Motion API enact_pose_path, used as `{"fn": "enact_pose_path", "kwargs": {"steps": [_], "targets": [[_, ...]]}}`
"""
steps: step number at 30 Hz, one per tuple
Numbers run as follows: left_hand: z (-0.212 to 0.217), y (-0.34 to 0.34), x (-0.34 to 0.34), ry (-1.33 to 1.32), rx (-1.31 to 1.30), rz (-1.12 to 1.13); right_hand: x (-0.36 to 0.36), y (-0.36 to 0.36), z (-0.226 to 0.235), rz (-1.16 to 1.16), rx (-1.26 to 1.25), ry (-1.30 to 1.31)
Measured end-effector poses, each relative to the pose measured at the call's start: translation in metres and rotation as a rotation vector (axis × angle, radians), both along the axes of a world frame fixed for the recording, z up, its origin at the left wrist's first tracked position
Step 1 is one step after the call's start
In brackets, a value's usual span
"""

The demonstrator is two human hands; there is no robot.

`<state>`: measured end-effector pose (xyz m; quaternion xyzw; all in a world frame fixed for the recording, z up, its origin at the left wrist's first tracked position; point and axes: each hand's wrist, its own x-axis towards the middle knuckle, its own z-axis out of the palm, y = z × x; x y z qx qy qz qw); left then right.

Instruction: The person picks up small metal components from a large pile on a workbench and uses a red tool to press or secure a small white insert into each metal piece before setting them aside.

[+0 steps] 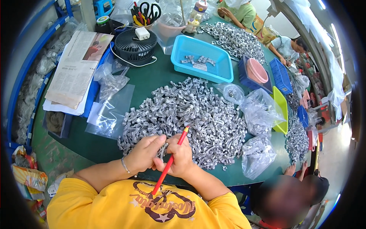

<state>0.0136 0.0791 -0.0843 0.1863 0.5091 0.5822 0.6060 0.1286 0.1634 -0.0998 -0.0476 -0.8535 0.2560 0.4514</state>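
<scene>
My left hand [143, 154], with a bracelet at its wrist, is closed at the near edge of a large pile of small grey metal clip-like fittings [206, 114]. A small grey metal fitting [162, 151] shows between its fingers and my right hand. My right hand [180, 155] is closed around a long red pencil [163, 174], which slants from my chest up toward the pile with its pale end uppermost. The fingers of both hands meet over the fitting, so part of it is hidden.
A blue tray [228, 74] with a few fittings lies beyond the pile. Plastic bags [259, 152] and a yellow-green tray [281, 114] lie to the right. On the left are clear plastic sheets [108, 120], a newspaper [72, 68] and a black fan [135, 45]. Other people work farther along.
</scene>
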Motion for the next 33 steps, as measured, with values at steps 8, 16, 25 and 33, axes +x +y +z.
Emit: {"fn": "enact_pose_path", "kwargs": {"steps": [8, 16, 25, 33], "targets": [[-0.001, -0.009, -0.001, 0.854, 0.260, 0.024, -0.002, -0.002, 0.003, 0.053, -0.053, 0.047], [0.000, 0.001, -0.005, 0.649, 0.231, -0.060, 0.005, -0.009, -0.004, -0.068, -0.118, -0.018], [0.008, -0.006, -0.009, 0.807, 0.310, 0.078, 0.013, -0.019, -0.005, 0.011, -0.239, 0.020], [0.016, -0.006, -0.005, 0.691, 0.268, 0.009, 0.016, -0.021, -0.002, -0.036, -0.157, 0.004]]}}
